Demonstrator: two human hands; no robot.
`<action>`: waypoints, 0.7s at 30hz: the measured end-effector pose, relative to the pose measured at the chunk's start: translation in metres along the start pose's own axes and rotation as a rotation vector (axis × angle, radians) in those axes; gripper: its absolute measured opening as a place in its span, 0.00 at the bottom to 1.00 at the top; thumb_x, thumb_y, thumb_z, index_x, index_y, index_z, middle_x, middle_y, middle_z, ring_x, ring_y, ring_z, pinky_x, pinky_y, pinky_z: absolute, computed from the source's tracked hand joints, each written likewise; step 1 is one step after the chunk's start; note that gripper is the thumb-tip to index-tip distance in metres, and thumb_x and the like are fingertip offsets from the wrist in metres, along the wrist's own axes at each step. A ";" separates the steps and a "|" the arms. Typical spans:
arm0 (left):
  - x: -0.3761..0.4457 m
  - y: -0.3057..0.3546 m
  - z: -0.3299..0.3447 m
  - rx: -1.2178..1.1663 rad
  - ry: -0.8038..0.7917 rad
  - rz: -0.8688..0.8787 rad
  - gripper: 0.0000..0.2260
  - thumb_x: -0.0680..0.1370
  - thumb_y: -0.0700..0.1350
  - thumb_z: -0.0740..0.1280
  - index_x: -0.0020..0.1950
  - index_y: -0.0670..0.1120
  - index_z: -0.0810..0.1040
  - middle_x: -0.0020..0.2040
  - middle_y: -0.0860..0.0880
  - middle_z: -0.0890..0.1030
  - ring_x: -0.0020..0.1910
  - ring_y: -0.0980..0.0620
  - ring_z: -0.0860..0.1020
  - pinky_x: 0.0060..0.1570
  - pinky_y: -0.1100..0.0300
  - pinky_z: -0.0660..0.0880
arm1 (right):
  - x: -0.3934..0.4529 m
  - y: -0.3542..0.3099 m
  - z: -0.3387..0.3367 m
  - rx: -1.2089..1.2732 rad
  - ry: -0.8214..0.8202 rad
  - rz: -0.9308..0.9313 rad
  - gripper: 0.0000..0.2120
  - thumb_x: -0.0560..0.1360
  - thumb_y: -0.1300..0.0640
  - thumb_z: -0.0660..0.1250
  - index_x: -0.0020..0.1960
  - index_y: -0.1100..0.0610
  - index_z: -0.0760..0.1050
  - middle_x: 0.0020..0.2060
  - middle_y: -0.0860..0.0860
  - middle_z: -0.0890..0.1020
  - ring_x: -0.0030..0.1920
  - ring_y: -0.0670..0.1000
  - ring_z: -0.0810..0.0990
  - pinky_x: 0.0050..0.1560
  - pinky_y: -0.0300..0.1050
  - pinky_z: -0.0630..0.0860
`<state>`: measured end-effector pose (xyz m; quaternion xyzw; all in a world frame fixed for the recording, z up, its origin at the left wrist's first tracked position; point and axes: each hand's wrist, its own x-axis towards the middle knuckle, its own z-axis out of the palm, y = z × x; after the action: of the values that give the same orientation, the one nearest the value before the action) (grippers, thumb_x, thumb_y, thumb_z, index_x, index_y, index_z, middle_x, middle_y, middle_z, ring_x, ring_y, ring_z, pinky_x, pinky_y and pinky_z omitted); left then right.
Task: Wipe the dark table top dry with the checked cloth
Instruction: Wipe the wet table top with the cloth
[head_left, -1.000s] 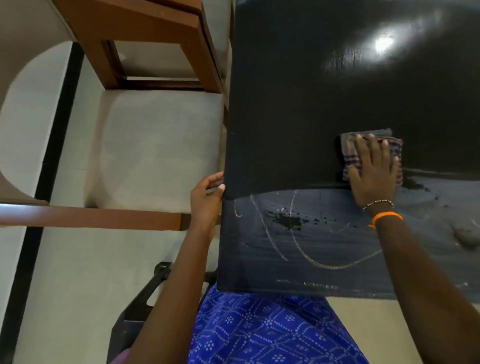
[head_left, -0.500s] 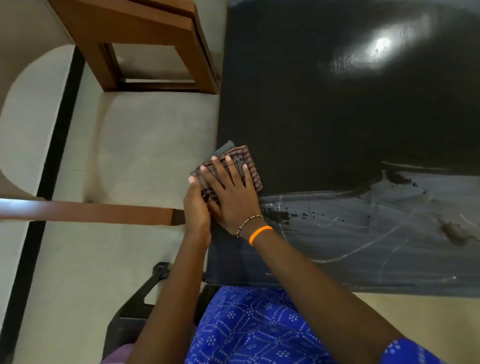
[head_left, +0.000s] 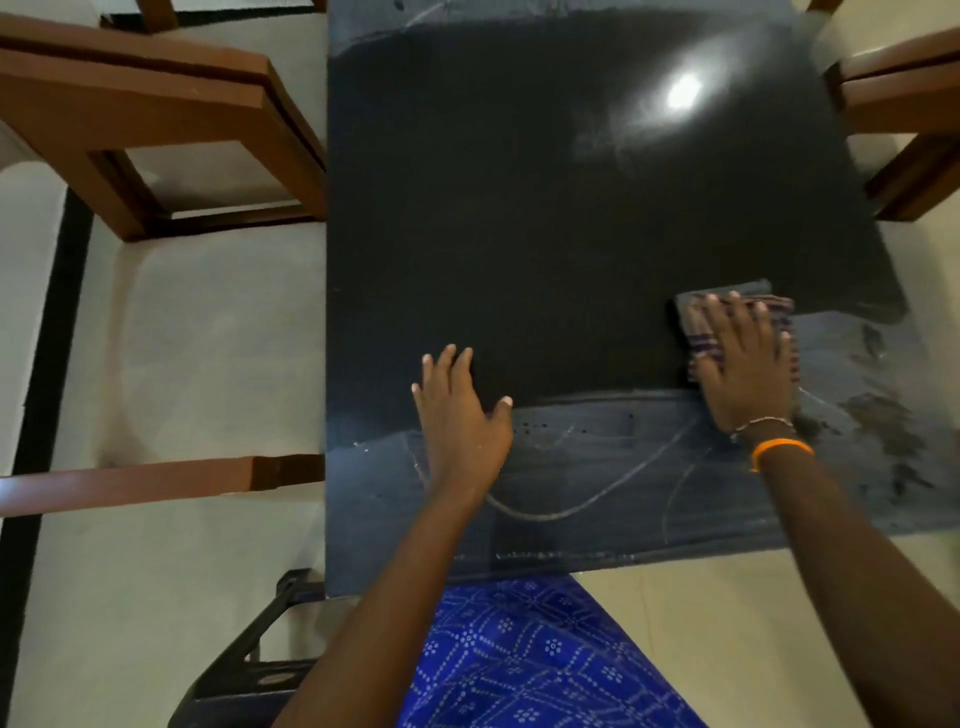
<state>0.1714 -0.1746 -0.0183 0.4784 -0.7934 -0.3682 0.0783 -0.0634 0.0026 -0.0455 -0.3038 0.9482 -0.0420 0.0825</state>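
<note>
Across the middle of the view lies the dark table top (head_left: 519, 218), matte black over most of its area, with a paler streaked band along the near edge and a bright light reflection (head_left: 683, 93) toward the far right. Pale floor (head_left: 171, 338) surrounds it; brown wooden chairs stand at far left (head_left: 156, 109) and far right (head_left: 904, 104). No legible writing or label is visible.

The checked cloth (head_left: 698, 332) lies flat on the right side of the top, pressed under the right hand (head_left: 748, 364), fingers spread and flat. The left hand (head_left: 462, 410) rests palm-down on the top, fingers apart, gripping nothing.

Half a second ago, both hands and the cloth were together at the left edge.
</note>
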 end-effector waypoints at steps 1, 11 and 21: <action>-0.002 0.005 0.006 0.026 -0.011 0.030 0.30 0.74 0.46 0.67 0.73 0.45 0.60 0.75 0.48 0.58 0.76 0.47 0.48 0.73 0.51 0.42 | 0.002 0.021 -0.004 0.010 0.007 0.039 0.36 0.68 0.43 0.44 0.75 0.52 0.56 0.76 0.54 0.58 0.76 0.60 0.53 0.73 0.63 0.50; -0.009 0.038 0.045 0.065 -0.066 0.112 0.29 0.75 0.40 0.65 0.73 0.44 0.58 0.74 0.47 0.61 0.76 0.47 0.49 0.73 0.51 0.43 | 0.005 -0.052 0.020 0.053 0.036 0.093 0.31 0.77 0.46 0.56 0.76 0.47 0.48 0.77 0.54 0.50 0.77 0.60 0.45 0.73 0.65 0.44; -0.016 0.071 0.075 0.087 -0.040 0.086 0.29 0.74 0.33 0.62 0.73 0.41 0.58 0.75 0.43 0.60 0.76 0.44 0.49 0.73 0.49 0.44 | 0.013 -0.047 0.022 0.097 0.046 -0.417 0.26 0.76 0.49 0.56 0.73 0.43 0.58 0.75 0.48 0.61 0.76 0.54 0.55 0.74 0.53 0.45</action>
<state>0.0941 -0.1042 -0.0216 0.4395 -0.8297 -0.3392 0.0571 -0.0436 -0.0436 -0.0625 -0.4881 0.8633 -0.1107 0.0646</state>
